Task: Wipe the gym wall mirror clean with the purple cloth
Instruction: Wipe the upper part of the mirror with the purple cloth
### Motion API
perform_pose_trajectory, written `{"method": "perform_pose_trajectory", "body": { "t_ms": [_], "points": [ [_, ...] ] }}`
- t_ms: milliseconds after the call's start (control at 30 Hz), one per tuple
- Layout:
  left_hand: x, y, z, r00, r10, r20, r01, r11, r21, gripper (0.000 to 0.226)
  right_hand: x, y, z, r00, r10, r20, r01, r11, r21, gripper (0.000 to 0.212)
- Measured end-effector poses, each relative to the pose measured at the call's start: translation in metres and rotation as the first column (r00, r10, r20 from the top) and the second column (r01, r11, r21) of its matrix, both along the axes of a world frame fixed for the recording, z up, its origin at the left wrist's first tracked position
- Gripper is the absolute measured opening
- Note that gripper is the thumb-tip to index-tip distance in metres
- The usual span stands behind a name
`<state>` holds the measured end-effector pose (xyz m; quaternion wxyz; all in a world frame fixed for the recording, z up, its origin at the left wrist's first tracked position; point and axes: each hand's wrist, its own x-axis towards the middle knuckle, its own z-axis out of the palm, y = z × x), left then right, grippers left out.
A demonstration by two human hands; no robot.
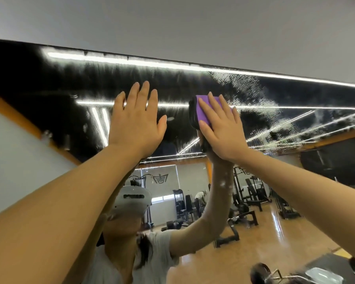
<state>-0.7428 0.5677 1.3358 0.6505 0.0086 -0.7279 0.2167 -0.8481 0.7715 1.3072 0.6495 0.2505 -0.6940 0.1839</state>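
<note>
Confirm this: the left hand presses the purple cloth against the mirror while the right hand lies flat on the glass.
Hands swapped. The head view shows the right hand pressing the cloth against the mirror, while the left hand lies flat on the glass.

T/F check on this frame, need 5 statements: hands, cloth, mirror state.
1. The right hand presses the purple cloth against the mirror with straight fingers. True.
2. The left hand holds a spray bottle. False: it holds nothing, its fingers straight and spread, palm toward the glass.
3. Wet droplets and streaks show on the glass to the right of the cloth. True.
4. The cloth is at the bottom edge of the mirror. False: it is high up, not far below the top edge.
5. Gym machines show in the mirror's reflection. True.
</note>
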Motion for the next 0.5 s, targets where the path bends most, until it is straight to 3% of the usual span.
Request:
{"method": "perform_pose_trajectory", "body": {
  "t_ms": [233, 500],
  "points": [
    [0.000, 0.001, -0.001, 1.000, 0.015, 0.010, -0.015, 1.000, 0.004, 0.066, -0.003, 0.013, 0.073, 0.997, -0.002, 0.080, 0.012, 0.993, -0.118, 0.065],
    [-0.002, -0.001, 0.001, 0.999, 0.037, -0.029, -0.037, 0.999, 0.003, 0.067, -0.012, 0.025, 0.114, 0.999, 0.008, 0.047, -0.005, 0.998, -0.064, 0.056]
  ]
}}
